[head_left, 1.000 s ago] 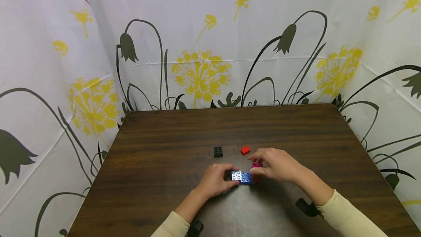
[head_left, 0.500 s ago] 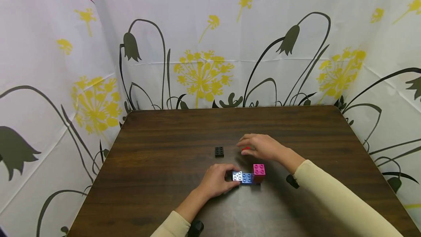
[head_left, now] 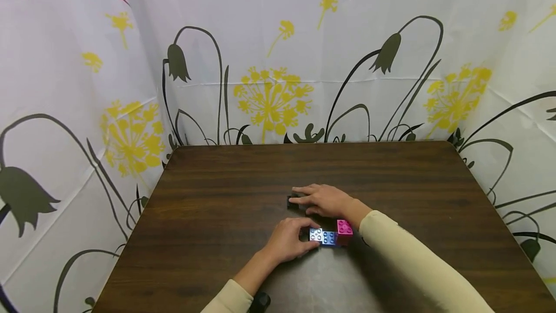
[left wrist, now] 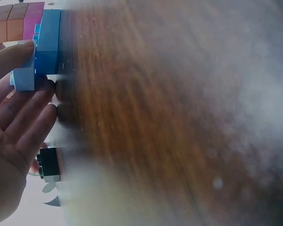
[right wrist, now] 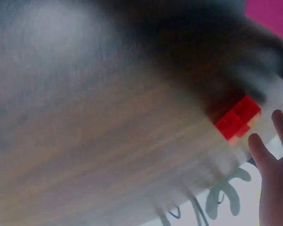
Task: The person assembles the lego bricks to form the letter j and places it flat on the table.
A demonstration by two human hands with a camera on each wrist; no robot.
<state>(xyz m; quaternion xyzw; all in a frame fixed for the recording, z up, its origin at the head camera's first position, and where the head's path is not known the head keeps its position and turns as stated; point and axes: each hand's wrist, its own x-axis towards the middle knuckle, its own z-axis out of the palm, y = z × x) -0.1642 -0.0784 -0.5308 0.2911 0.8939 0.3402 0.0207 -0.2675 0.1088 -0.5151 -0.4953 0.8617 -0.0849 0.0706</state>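
My left hand [head_left: 285, 239] pinches a light blue brick [head_left: 315, 234] between thumb and fingers. That brick sits on the left end of a longer blue brick [head_left: 329, 238]. On the blue brick's right end rises a stack of several bricks, a pink one [head_left: 345, 227] on top and brownish ones [left wrist: 8, 23] below it. Over a black brick [head_left: 290, 204], my right hand [head_left: 325, 200] reaches with fingers extended, partly covering it. A red brick [right wrist: 238, 119] lies near the right hand's fingertips in the right wrist view; the hand hides it in the head view.
The dark wood-grain table [head_left: 208, 197] carries all the bricks. Behind it hangs a white curtain [head_left: 278, 8] printed with flowers. A black wrist-worn device [head_left: 259, 302] shows at the left sleeve.
My right hand has left the pink brick, passed over the red brick and moved left to the black brick. The left hand keeps its hold on the light blue brick.
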